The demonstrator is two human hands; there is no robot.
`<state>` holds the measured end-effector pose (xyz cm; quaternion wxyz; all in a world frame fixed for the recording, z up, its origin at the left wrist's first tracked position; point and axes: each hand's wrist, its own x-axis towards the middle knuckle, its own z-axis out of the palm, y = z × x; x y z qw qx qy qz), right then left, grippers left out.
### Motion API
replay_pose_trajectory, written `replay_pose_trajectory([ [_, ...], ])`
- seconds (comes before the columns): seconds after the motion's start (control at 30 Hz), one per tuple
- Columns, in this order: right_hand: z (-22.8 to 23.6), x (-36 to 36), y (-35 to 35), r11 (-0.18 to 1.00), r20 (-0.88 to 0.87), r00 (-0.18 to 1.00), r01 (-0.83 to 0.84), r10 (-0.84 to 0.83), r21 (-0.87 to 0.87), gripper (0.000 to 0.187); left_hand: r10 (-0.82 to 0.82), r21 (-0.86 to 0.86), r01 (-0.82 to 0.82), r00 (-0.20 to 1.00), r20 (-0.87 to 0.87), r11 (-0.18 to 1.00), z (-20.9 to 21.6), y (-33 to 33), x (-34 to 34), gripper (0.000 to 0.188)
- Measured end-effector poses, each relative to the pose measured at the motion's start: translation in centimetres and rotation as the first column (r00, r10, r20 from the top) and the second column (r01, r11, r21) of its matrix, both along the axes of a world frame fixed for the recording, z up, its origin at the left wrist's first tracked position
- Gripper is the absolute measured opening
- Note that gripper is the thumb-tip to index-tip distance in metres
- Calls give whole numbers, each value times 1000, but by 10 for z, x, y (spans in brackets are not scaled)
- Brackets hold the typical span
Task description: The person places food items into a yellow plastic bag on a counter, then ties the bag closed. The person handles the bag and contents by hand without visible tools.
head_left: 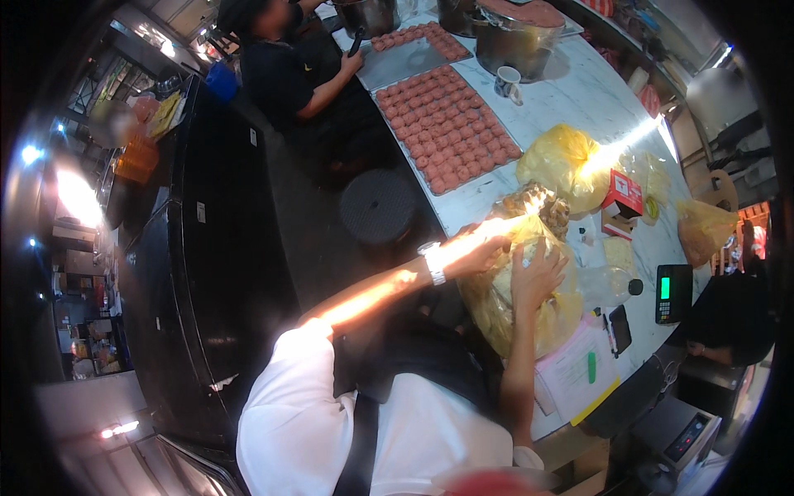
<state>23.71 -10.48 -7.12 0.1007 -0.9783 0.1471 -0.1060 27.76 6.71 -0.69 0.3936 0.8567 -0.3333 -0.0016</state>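
Observation:
A large translucent yellow plastic bag [504,302] with pale contents sits at the table's near edge, in front of me. My left hand [480,255], a white watch on its wrist, has its fingers closed on the bag's upper left side. Against the bag's upper right side lies my right hand [538,277], its fingers spread over the plastic. Just beyond both hands is a bag of brownish, lumpy pieces [538,205]; I cannot make out what they are. A second yellow plastic bag [566,165] stands behind that one.
Trays of pink meatballs [447,124] lie farther along the marble-look table. Nearby are large pots [517,50], a mug [508,81], a red box [622,197], papers [575,368], a phone [619,329] and a digital device [674,293]. A co-worker [285,74] stands beyond a round stool [378,205].

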Motion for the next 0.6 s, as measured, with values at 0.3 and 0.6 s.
replay_pose_trajectory([
  [0.3,-41,-23,18,982,393,902,-188,181,-21,61,-280,-289,180,892,-356,940,46,-46,-4,27],
  [0.6,-62,-22,16,972,396,895,-236,207,25,61,-323,-225,255,874,-362,940,38,-81,-4,27],
])
